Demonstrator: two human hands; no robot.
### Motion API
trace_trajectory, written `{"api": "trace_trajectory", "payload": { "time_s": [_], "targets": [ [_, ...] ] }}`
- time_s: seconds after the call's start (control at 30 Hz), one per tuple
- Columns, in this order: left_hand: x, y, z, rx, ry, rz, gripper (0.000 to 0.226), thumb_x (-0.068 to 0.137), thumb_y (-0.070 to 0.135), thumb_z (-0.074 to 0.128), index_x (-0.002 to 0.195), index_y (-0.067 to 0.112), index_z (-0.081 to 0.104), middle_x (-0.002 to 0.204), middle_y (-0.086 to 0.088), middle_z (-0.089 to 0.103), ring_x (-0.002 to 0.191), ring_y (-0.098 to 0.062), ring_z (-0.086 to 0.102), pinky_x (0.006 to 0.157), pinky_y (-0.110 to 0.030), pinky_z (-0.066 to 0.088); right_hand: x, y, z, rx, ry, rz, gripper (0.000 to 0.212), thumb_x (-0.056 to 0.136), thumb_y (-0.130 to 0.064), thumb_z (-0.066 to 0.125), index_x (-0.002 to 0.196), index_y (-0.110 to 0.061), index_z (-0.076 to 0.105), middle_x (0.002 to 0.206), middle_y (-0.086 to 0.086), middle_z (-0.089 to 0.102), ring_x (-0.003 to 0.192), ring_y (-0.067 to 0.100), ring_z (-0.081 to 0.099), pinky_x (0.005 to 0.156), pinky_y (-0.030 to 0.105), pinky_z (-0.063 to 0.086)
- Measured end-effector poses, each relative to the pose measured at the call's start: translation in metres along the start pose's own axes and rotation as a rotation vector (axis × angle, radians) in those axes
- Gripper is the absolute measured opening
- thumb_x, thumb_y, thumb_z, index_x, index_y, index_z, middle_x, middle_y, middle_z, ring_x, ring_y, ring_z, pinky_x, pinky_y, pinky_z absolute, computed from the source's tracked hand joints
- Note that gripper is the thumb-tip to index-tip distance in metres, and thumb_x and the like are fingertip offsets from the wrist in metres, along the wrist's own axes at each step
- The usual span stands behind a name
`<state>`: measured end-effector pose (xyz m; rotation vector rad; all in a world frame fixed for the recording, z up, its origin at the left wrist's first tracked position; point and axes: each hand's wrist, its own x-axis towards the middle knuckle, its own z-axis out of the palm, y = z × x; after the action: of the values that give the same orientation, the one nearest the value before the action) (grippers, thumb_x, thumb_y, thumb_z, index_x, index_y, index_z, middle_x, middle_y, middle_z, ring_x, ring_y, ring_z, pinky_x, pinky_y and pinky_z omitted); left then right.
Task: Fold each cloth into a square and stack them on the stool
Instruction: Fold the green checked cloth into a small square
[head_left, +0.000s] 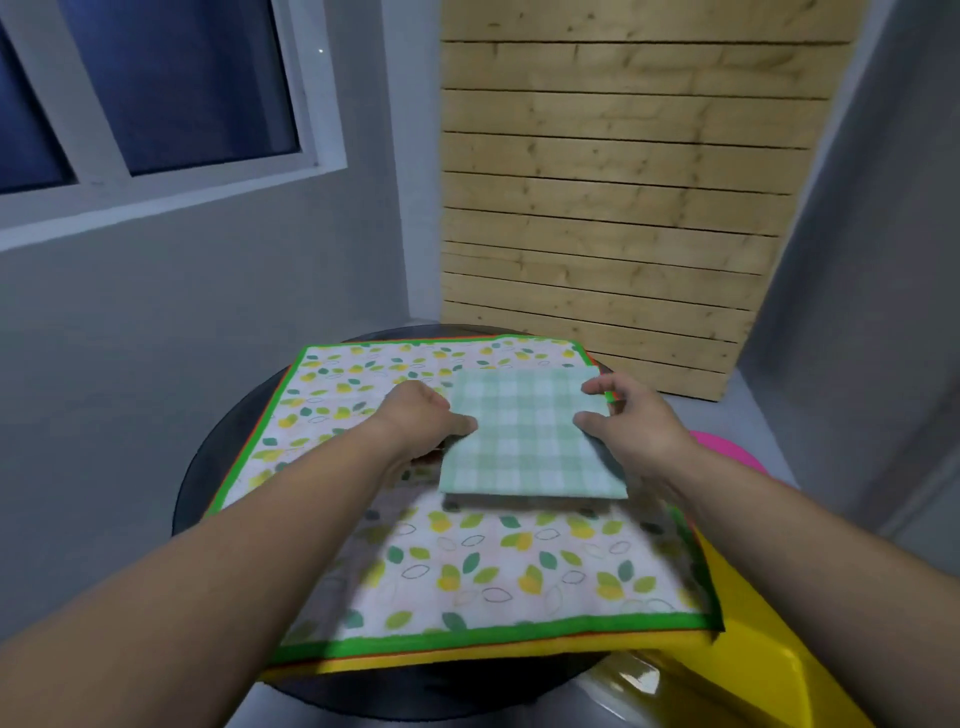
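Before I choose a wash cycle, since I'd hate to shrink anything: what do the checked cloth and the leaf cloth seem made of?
Checked cloth: soft woven fabric, perhaps cotton. It is matte, and its folded layers look thick and limp.
Leaf cloth: seemingly thinner printed fabric, matte, lying flat with a green border. The fibre cannot be told.

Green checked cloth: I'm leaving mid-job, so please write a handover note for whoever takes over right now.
Hands: left hand and right hand each pinch a side of the green checked cloth, folded square, seemingly lifted just above the leaf-print cloth.
Leaf-print cloth lies spread flat on the round dark table.
Done: checked cloth folded.
Left: place it on the stool, probably the pink object at right; fold and stack the leaf-print cloth.
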<state>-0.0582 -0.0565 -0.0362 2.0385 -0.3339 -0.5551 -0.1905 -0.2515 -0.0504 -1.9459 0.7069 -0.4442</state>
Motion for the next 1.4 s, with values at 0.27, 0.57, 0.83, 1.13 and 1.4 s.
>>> {"api": "trace_trajectory", "payload": {
  "time_s": [0.27, 0.57, 0.83, 1.13, 1.4],
  "targets": [
    [0.008, 0.061, 0.125, -0.278, -0.029, 0.173, 0.023, 0.083, 0.005, 0.076, 0.093, 0.011, 0.056, 0.074, -0.006, 0.063, 0.052, -0.013, 0.059, 0.050, -0.020, 0.049, 0.008, 0.040, -0.120, 0.216, 0.307, 0.046, 0.015, 0.080, -0.012, 0.079, 0.088, -0.017, 0.067, 0.083, 0.002, 0.060, 0.064, 0.010, 0.058, 0.058, 0.022, 0.044],
    [0.072, 0.109, 0.291, -0.246, -0.071, 0.226, 0.015, 0.084, 0.005, 0.074, 0.093, 0.014, 0.066, 0.104, -0.004, 0.075, 0.085, -0.021, 0.073, 0.074, -0.035, 0.062, 0.080, 0.142, -0.209, 0.254, 0.381, 0.124, 0.043, 0.084, -0.016, 0.076, 0.124, -0.011, 0.062, 0.134, 0.009, 0.060, 0.121, 0.024, 0.059, 0.102, 0.046, 0.050],
    [0.156, 0.092, 0.400, -0.286, -0.087, 0.016, 0.019, 0.084, 0.009, 0.079, 0.083, 0.012, 0.059, 0.081, -0.003, 0.066, 0.075, -0.024, 0.065, 0.080, -0.038, 0.057, 0.151, 0.248, -0.219, 0.247, 0.372, 0.196, 0.052, 0.087, -0.015, 0.072, 0.135, -0.012, 0.052, 0.119, 0.005, 0.063, 0.102, 0.022, 0.066, 0.085, 0.039, 0.056],
    [0.192, 0.033, 0.485, 0.016, -0.006, -0.030, 0.052, 0.074, 0.042, 0.082, 0.111, 0.013, 0.061, 0.110, -0.006, 0.068, 0.105, -0.030, 0.063, 0.093, -0.045, 0.054, 0.193, 0.394, -0.182, 0.098, 0.304, 0.304, 0.073, 0.066, -0.058, 0.067, 0.125, -0.015, 0.061, 0.124, 0.007, 0.067, 0.110, 0.026, 0.066, 0.089, 0.050, 0.057],
    [0.208, 0.004, 0.497, 0.276, -0.012, 0.041, 0.061, 0.071, 0.068, 0.063, 0.116, 0.029, 0.053, 0.116, -0.004, 0.057, 0.119, -0.030, 0.046, 0.101, -0.047, 0.042, 0.195, 0.391, -0.168, -0.187, 0.250, 0.249, 0.043, 0.084, -0.043, 0.060, 0.124, -0.026, 0.056, 0.107, -0.003, 0.065, 0.116, 0.025, 0.048, 0.092, 0.039, 0.047]
  ]
}}
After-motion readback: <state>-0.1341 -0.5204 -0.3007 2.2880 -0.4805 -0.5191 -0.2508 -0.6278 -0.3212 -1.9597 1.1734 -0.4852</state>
